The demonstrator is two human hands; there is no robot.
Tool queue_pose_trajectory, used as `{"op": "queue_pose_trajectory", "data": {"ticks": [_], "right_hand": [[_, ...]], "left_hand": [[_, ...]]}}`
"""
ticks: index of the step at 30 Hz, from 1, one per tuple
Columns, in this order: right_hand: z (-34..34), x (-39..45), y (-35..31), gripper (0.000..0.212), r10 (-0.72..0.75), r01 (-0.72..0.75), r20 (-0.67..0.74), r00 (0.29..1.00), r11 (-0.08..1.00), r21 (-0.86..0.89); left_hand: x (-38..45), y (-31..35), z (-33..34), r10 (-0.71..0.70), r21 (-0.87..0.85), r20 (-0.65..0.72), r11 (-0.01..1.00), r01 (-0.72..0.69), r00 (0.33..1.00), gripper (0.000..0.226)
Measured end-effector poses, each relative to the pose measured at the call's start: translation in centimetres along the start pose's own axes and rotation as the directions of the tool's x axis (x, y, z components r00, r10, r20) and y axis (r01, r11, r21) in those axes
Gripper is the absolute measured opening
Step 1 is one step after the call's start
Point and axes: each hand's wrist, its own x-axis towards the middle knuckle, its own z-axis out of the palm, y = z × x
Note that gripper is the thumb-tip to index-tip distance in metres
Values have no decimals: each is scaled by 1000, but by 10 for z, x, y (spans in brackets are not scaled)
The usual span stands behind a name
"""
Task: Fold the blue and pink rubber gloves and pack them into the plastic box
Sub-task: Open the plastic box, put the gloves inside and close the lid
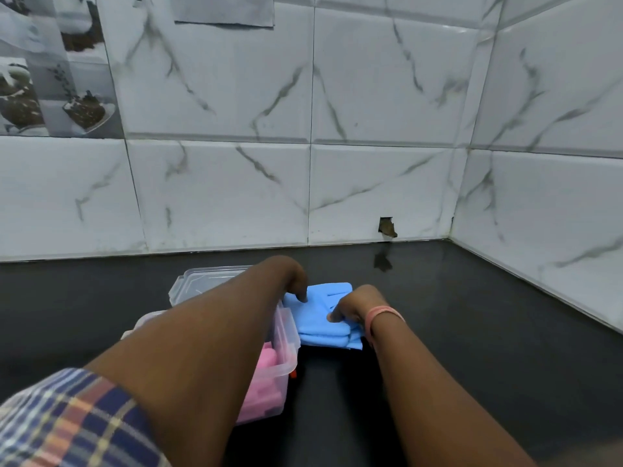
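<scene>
Folded blue rubber gloves point(325, 318) lie in a stack on the black counter, just right of the clear plastic box point(286, 335). Pink gloves point(266, 382) rest inside the box, partly hidden by my left forearm. My left hand point(291, 279) reaches over the box and presses its fingertips on the far left corner of the blue stack. My right hand point(350, 306) grips the stack's right side, thumb on top and fingers tucked under the folded layers.
The box's clear lid point(202, 281) lies behind the box toward the wall. Marble-patterned tiled walls close the counter point(472, 332) at the back and right, with a broken hole point(387, 227) low in the back tile.
</scene>
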Motion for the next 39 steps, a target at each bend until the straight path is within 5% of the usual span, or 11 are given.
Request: {"op": "queue_pose_trajectory", "data": {"ticks": [3,6,11,16,24,27,31,39], "right_hand": [[5,-2,4,70,-44,44,5,999,998,37],[0,-2,12,50,-109,113,-30,994,953,282],[-18,-16,17,36,-392,235,-8,920,534,812],[-26,-36,-1,45,-556,214,23,831,356,910],[-8,-84,-50,45,-609,3,214,764,335,942],[6,-102,-65,32,-581,-15,262,770,395,918],[31,-122,-69,16,-436,59,340,833,682,729],[34,-145,-58,23,-349,245,241,905,894,375]], "left_hand": [[3,-9,-4,21,-169,62,986,-10,998,56],[3,-13,-12,107,-458,128,888,-37,986,30],[-23,-18,-35,394,-777,114,608,-166,912,27],[-49,-45,-65,443,-878,-41,412,-244,896,32],[-82,-110,-76,457,-970,-187,53,-236,870,46],[-91,-140,-74,374,-979,-159,59,-194,914,43],[-99,-181,-61,161,-972,-68,214,-102,985,36],[-141,-199,-33,168,-819,-93,548,-171,981,31]]}}
